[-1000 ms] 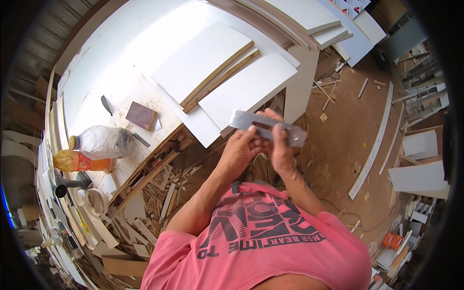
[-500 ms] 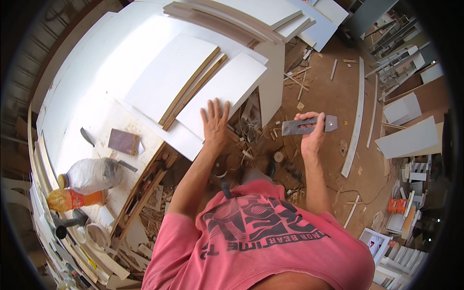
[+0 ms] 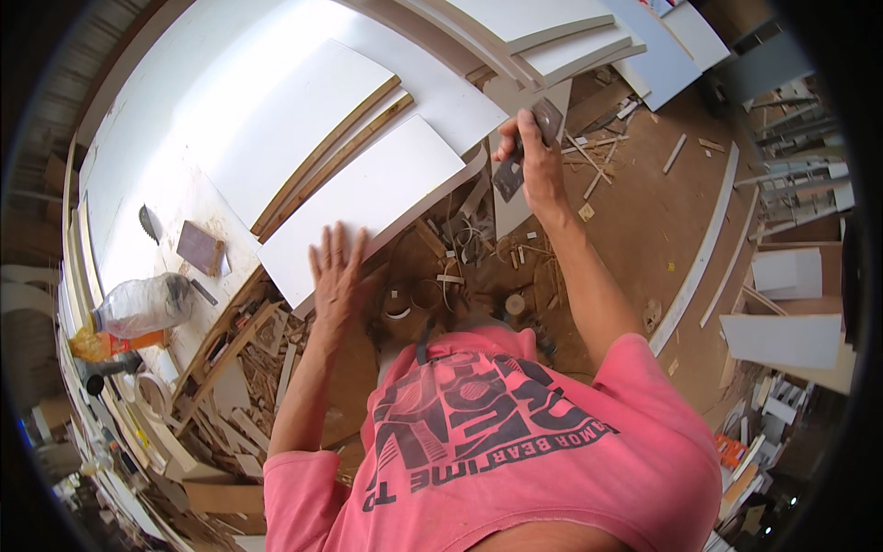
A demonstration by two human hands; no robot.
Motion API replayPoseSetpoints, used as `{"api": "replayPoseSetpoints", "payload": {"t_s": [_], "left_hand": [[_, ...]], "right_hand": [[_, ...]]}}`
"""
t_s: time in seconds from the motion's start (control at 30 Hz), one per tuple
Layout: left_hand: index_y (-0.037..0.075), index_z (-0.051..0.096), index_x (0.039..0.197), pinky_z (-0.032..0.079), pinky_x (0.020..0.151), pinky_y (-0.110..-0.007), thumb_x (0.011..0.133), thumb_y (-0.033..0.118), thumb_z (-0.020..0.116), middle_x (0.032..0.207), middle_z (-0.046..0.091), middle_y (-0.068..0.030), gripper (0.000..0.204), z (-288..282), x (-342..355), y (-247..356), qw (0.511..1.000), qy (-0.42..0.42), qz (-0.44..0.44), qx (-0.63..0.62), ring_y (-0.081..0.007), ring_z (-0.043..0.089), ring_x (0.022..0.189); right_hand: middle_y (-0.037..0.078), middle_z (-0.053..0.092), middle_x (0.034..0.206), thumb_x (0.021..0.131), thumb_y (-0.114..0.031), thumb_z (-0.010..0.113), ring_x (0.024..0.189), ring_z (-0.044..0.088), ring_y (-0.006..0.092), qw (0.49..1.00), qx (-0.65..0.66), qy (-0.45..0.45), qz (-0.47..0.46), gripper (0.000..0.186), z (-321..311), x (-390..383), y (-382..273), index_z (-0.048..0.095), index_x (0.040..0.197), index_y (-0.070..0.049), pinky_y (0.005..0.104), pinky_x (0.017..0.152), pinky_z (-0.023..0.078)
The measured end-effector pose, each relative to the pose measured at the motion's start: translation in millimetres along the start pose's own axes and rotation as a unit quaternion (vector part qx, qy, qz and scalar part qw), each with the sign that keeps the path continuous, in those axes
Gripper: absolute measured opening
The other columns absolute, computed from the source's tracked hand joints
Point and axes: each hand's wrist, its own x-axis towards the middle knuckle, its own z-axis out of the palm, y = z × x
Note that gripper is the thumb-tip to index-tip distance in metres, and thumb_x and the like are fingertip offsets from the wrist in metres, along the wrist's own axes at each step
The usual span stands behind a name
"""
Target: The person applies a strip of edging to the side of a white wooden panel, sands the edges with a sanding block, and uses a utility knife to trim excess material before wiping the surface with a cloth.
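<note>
My left hand [image 3: 337, 276] lies flat with fingers spread on the near edge of a white board [image 3: 377, 193], close to its left corner. In my right hand [image 3: 541, 175] is a flat dark grey hand tool [image 3: 508, 180], held tilted in the air just past the board's right end. Its ends stick out above and below my fingers; its middle is hidden, and I cannot make out its exact kind. Behind the white board lie more white panels [image 3: 303, 120] with brown raw edges [image 3: 322, 161].
On the worktable's left are a toothed blade [image 3: 148, 224], a brown block [image 3: 200, 247], a thin knife [image 3: 204, 293], a clear plastic bottle [image 3: 143, 304] and an orange one [image 3: 138, 342]. Boards [image 3: 561, 39] are stacked at the back. Wood scraps [image 3: 598, 156] litter the floor.
My right hand has swung up and left with the grey tool, which is now tilted steeply. My left hand has slid left along the board, and the board's right end has shifted left.
</note>
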Motion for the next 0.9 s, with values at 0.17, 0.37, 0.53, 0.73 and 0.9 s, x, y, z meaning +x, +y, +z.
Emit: {"api": "replayPoseSetpoints", "payload": {"t_s": [0.17, 0.37, 0.53, 0.73, 0.9], "left_hand": [[0.022, 0.027, 0.150, 0.011, 0.115, -0.059, 0.079, 0.022, 0.071, 0.156, 0.020, -0.0182, 0.084, 20, 69, 72, 0.999, 0.025, -0.004, -0.020, -0.0375, 0.013, 0.146], [0.022, 0.024, 0.151, 0.009, 0.113, -0.064, 0.084, 0.009, 0.057, 0.156, 0.018, -0.0182, 0.076, 44, 111, 90, 0.993, 0.061, -0.062, 0.084, -0.0388, 0.013, 0.146], [0.024, 0.022, 0.152, 0.010, 0.114, -0.062, 0.084, 0.007, 0.056, 0.157, 0.017, -0.0174, 0.078, 41, 113, 93, 0.994, 0.051, -0.077, 0.062, -0.0388, 0.013, 0.146], [0.026, 0.022, 0.152, 0.010, 0.115, -0.061, 0.083, 0.005, 0.055, 0.156, 0.019, -0.0164, 0.079, 46, 113, 92, 0.992, 0.069, -0.083, 0.071, -0.0373, 0.015, 0.146], [0.026, 0.024, 0.151, 0.011, 0.115, -0.060, 0.081, 0.001, 0.054, 0.155, 0.021, -0.0159, 0.080, 49, 114, 91, 0.991, 0.080, -0.086, 0.069, -0.0367, 0.016, 0.145]], "right_hand": [[0.001, 0.050, 0.063, 0.099, -0.040, 0.051, 0.059, 0.052, 0.0116, 0.998, 0.016, -0.064, 0.021, 0.042, 14, 43, 18, 0.059, 0.084, -0.002, 0.0279, 0.060, 0.048], [0.001, 0.051, 0.062, 0.098, -0.042, 0.052, 0.055, 0.052, 0.0117, 0.996, 0.010, -0.079, 0.027, 0.044, 26, 68, 27, 0.060, 0.082, -0.001, 0.0273, 0.057, 0.047], [0.000, 0.050, 0.060, 0.098, -0.043, 0.052, 0.054, 0.051, 0.0100, 0.994, -0.006, -0.096, 0.060, 0.044, 33, 78, 39, 0.061, 0.082, -0.003, 0.0252, 0.053, 0.045], [-0.001, 0.049, 0.060, 0.098, -0.044, 0.051, 0.054, 0.050, 0.0096, 0.991, -0.057, -0.108, 0.059, 0.045, 39, 78, 43, 0.061, 0.082, -0.002, 0.0250, 0.053, 0.044], [-0.001, 0.049, 0.061, 0.098, -0.044, 0.052, 0.054, 0.049, 0.0091, 0.992, -0.059, -0.101, 0.052, 0.046, 38, 78, 39, 0.061, 0.082, -0.002, 0.0240, 0.053, 0.044]]}}
